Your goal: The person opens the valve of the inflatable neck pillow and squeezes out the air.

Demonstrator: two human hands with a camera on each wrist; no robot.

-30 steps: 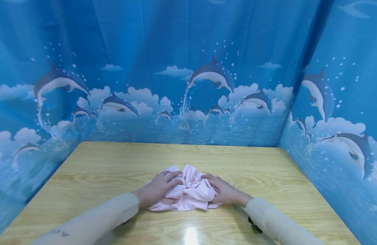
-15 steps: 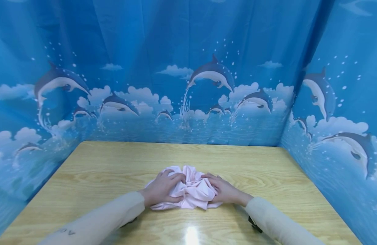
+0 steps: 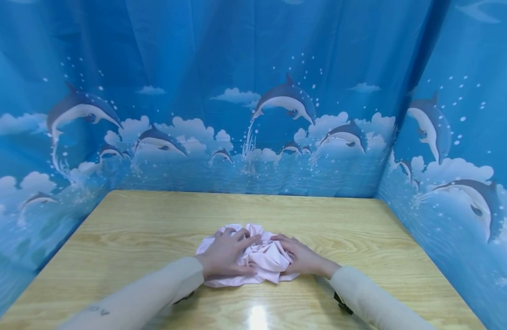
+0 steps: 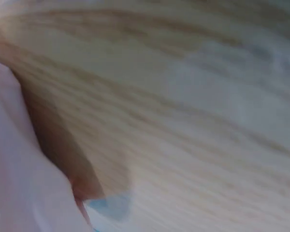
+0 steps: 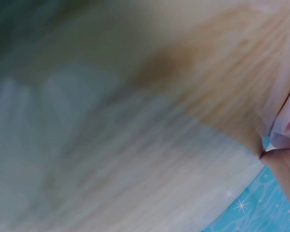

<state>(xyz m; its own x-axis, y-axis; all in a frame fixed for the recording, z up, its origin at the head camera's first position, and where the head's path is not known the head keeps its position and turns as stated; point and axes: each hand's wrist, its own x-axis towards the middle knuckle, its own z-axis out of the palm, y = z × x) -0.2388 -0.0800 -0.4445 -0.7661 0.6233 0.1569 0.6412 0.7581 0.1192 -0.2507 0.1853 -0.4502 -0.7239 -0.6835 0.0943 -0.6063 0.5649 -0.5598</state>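
Observation:
A crumpled pale pink cloth (image 3: 270,257) lies bunched on the wooden table in the head view. My left hand (image 3: 225,253) rests over its left part, fingers spread across the folds and thumb stretched along the near side. At the opposite end, my right hand (image 3: 302,257) grips the cloth's right edge between fingers and thumb. The left wrist view catches pink cloth (image 4: 12,154) along its left border. In the right wrist view, a bit of the right hand (image 5: 286,169) shows beside a fold of cloth (image 5: 289,118).
The wood-grain table (image 3: 154,220) is bordered at the back and sides by a blue curtain (image 3: 220,55) printed with dolphins. Light sleeves (image 3: 154,293) cover both forearms. A bright reflection lies near the front of the tabletop.
My left hand has shifted right across the cloth, toward the right hand, and its fingers have spread. More cloth shows at its left. The right hand has stayed in place.

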